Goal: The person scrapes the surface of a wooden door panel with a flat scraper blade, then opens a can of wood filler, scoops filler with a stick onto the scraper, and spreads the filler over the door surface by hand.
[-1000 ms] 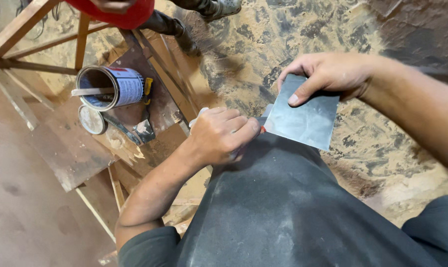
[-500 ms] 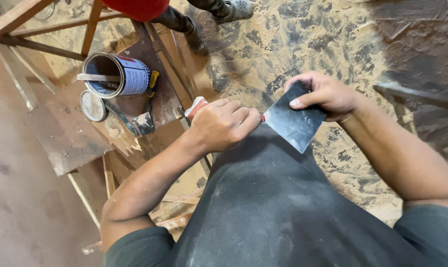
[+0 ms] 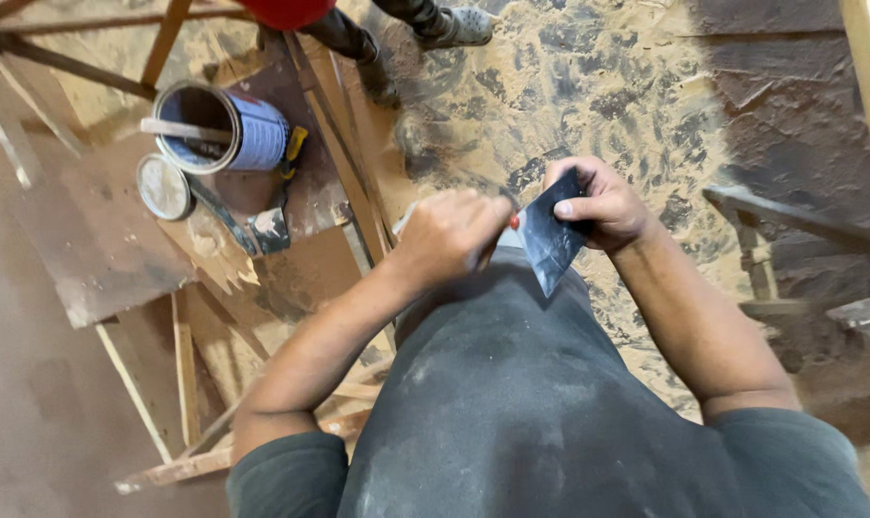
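While the person bends over in a dusty dark shirt (image 3: pixel 512 403), both hands meet just in front of the chest. The right hand (image 3: pixel 603 206) is curled around a dark, flat metal sheet (image 3: pixel 550 240), thumb along its face and fingers wrapped behind its upper edge, so the sheet stands tilted with one corner pointing down toward the shirt. The left hand (image 3: pixel 449 235) is closed into a loose fist right beside the sheet; a small red tip (image 3: pixel 514 222) shows between the fist and the sheet's edge, but what tool it belongs to is hidden.

Below and beyond the hands lies a sawdust-covered floor (image 3: pixel 607 86). To the person's left stand wooden frames and slats (image 3: pixel 344 153) over brown boards. Further out on those boards sits an open tin can (image 3: pixel 228 129) with a wooden stick (image 3: pixel 180 128) across its mouth, its round lid (image 3: pixel 163 187) lying just beside it. At the far edge another person's shoe (image 3: pixel 454 24) rests on the sawdust.
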